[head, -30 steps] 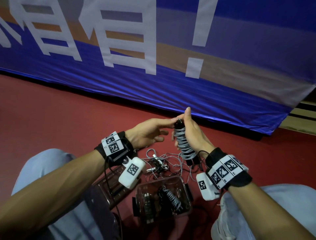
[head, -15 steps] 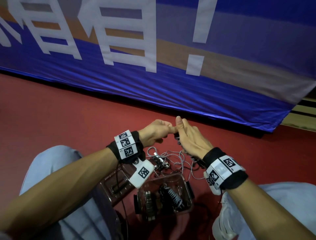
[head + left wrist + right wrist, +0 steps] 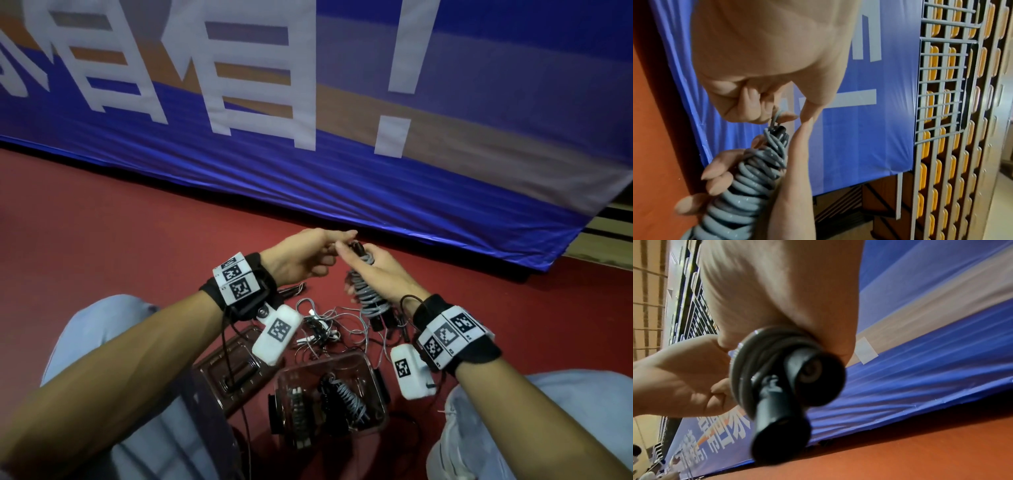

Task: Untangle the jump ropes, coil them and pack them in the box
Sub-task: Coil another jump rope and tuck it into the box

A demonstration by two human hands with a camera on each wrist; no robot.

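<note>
The clear plastic box (image 3: 371, 368) on the red floor (image 3: 102, 240) holds 2 coiled jump ropes (image 3: 346, 399). Above it, the right hand (image 3: 380, 274) grasps a grey coiled jump rope (image 3: 368, 294); the left hand (image 3: 301, 257) pinches its end.

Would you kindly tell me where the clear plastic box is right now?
In the head view the clear box sits on the red floor between the person's knees, low centre, just below the tangled ropes.
</note>
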